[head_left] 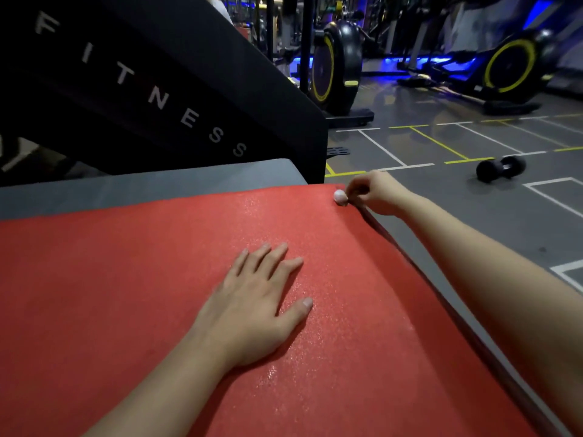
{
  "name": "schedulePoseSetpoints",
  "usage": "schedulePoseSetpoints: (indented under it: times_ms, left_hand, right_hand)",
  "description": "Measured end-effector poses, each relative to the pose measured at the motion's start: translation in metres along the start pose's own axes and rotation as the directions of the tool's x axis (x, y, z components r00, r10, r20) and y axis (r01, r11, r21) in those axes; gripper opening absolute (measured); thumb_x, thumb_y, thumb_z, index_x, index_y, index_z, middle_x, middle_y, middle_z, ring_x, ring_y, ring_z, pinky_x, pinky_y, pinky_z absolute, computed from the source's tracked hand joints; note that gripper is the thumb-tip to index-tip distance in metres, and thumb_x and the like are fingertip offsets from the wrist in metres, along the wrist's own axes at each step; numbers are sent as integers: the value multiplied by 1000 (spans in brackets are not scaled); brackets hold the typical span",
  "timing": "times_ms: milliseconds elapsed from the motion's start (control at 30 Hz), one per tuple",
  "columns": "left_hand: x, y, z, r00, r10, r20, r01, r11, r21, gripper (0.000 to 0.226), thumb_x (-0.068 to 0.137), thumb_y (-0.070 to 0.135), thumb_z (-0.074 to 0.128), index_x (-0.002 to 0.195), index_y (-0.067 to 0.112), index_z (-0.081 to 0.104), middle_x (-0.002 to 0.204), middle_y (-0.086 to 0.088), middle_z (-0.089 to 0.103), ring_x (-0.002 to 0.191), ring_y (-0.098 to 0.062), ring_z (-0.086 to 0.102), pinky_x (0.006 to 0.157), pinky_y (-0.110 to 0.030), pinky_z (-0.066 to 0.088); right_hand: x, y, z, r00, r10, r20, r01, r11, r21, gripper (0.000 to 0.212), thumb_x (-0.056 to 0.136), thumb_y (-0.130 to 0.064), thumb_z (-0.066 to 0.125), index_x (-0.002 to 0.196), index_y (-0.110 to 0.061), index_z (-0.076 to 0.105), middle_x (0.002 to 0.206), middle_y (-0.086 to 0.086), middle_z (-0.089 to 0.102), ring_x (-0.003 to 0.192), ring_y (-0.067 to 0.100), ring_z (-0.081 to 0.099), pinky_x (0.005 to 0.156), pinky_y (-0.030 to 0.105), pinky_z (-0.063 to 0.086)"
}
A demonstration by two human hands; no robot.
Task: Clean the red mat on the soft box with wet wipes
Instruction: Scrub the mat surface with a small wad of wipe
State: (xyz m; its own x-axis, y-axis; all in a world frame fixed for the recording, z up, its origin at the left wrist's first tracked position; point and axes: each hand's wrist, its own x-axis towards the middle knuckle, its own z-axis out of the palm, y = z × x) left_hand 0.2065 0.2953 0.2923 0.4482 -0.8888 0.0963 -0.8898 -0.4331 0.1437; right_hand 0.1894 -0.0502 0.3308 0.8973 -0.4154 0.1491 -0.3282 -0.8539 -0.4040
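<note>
The grey soft box [151, 184] is carrying the red mat [126, 279], which is covering most of its top and glistening around the middle and right, so that part looks wiped already. The left hand [252, 304] is pressing flat on the mat's middle, fingers straight and spread, apparently pinning it against sliding. The right hand [375, 192] is reaching to the far right corner, fingertips pinching a balled-up wet wipe [340, 196] against the edge.
</note>
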Motion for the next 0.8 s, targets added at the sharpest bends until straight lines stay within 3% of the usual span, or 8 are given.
schedulePoseSetpoints:
  times_ms: [100,200,333,433,600,800]
  left_hand:
    - [1,0,-1,1000,1,5,-1,1000,-7,74,91,75,11,157,43,12,168,15,3,155,-6,-9,127,-38,-7]
    - [4,-2,-3,1000,-6,16,7,1000,-24,74,89,77,12,156,44,16,168,16,6,155,-6,-7,127,-37,-7]
    - [4,-1,-2,1000,-11,25,12,999,-40,77,87,78,11,155,44,20,168,13,11,156,-10,-1,127,-38,-6]
    - [3,0,-4,999,-15,31,16,999,-38,80,85,79,8,155,43,21,168,12,11,156,-12,0,127,-39,-6]
    - [1,1,-8,999,-16,44,19,999,-50,85,82,80,6,155,40,23,168,10,14,156,-15,4,128,-41,-3]
    - [0,2,-6,1000,-24,18,25,999,-36,85,82,80,9,152,38,33,164,2,25,154,-21,15,128,-43,6]
  right_hand:
    - [-14,4,6,993,19,-120,-14,999,43,7,84,-21,71,77,-20,69,78,-2,66,76,14,59,66,29,41]
    - [-11,5,19,974,66,-216,-53,997,62,7,84,-17,69,77,-19,69,81,-1,62,82,20,60,67,25,35]
    - [-41,3,24,966,122,-230,-110,992,65,4,86,-14,68,86,-15,72,87,5,64,86,23,60,69,24,33]
    - [-99,1,14,973,79,-215,-77,997,15,4,88,-15,69,84,-14,72,82,4,62,79,22,58,66,26,33]
    - [-202,2,0,961,152,-232,-146,988,42,10,84,-8,70,85,-18,73,79,2,65,74,17,59,67,27,41]
    - [-266,-14,-15,948,277,-154,-264,959,100,15,85,-7,67,86,-20,73,82,-5,65,79,12,58,66,12,37]
